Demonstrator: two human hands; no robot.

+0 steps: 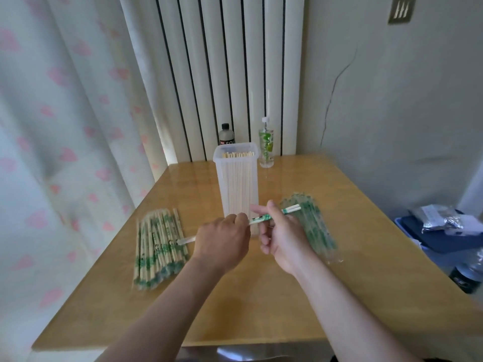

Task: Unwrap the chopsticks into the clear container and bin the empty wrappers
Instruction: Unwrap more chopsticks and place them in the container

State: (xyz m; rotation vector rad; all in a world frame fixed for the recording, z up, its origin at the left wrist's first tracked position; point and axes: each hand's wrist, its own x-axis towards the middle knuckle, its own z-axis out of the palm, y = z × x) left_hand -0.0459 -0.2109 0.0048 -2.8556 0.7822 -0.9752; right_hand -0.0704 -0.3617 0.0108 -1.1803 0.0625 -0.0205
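Observation:
A wrapped pair of chopsticks [261,218] in a green-printed sleeve is held level above the table, just in front of the clear container [236,178]. My left hand [222,244] is closed around its left part, and a pale end sticks out to the left of that fist. My right hand [281,236] pinches it further right, with bare wooden tips showing past the fingers. The tall container stands upright and holds several unwrapped chopsticks. A pile of wrapped chopsticks [156,246] lies at the left. A heap of empty wrappers [311,226] lies at the right.
A dark bottle [226,134] and a green-labelled bottle [266,145] stand behind the container, by the radiator. The wooden table [261,304] meets a curtain on the left. Off the table's right edge sit a blue bin [428,239] with bags and a dark jar [467,276].

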